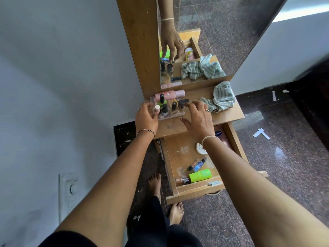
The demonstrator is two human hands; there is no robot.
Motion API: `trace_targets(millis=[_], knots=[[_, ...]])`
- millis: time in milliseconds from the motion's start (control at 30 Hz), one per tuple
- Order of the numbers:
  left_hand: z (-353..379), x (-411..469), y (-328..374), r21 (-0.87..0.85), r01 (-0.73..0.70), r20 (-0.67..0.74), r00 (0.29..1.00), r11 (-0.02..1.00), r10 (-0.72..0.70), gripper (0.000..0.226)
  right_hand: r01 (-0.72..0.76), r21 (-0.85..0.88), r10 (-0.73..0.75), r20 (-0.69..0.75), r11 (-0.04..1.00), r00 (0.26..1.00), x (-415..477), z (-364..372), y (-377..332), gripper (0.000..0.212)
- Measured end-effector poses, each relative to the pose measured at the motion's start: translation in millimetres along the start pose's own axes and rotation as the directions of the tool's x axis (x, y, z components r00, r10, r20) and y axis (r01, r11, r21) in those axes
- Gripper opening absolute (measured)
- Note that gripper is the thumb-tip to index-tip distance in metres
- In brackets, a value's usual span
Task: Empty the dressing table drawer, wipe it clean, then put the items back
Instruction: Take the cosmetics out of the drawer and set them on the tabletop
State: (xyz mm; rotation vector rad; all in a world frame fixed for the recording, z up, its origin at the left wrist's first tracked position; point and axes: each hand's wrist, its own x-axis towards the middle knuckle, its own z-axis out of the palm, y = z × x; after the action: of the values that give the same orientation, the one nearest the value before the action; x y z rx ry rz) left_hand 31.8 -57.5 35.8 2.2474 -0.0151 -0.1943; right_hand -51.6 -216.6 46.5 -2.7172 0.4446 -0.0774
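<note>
Fingers (148, 105) of the left hand (146, 117) curled round the clear tray (170, 116) on the tabletop (227, 113); right hand (197, 117) beside it was spread open, holding nothing.

Below the right grip (197, 118), its wrist hides half the white round tin (199, 148) and most of the blue-lidded jar (218, 133) in the drawer (233, 139). The left grip (146, 116) covers the clear tray (170, 117) at its left end. Labels on the bottles (173, 106) between the grips are too small to read. Whether the right fingertips (187, 104) touch the black tube (183, 101), I can't tell.
</note>
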Motion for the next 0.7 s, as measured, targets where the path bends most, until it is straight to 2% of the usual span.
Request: trace_targets(millis=[167,300,400,567,700], knots=[[2.7,-11.3,-3.4,-0.036,0.071,-0.032,0.997,0.997,-0.072,0.039,-0.009,0.032,0.008,0.010,0.999,1.000,-8.8,-0.2,1.6,0.050],[10.5,-34.0,-10.2,-0.103,0.151,-0.027,0.988,0.983,-0.155,0.027,-0.060,0.144,0.059,0.013,0.988,0.998,-26.2,0.6,12.0,0.027],[21.6,-56.1,-19.3,-0.094,0.174,0.031,0.985,0.980,-0.172,0.022,-0.146,0.174,0.136,0.068,0.974,0.988,-47.8,6.9,29.1,0.014],[49.0,-95.6,-35.9,-0.002,0.096,0.189,0.977,0.995,-0.094,0.012,-0.274,0.063,0.259,0.180,0.960,0.949,-94.2,26.5,69.3,0.016],[72.3,-121.3,-45.3,0.117,-0.038,0.342,0.940,0.992,-0.004,0.007,-0.308,-0.039,0.296,0.410,0.951,0.862,-122.7,41.8,97.9,0.024]])
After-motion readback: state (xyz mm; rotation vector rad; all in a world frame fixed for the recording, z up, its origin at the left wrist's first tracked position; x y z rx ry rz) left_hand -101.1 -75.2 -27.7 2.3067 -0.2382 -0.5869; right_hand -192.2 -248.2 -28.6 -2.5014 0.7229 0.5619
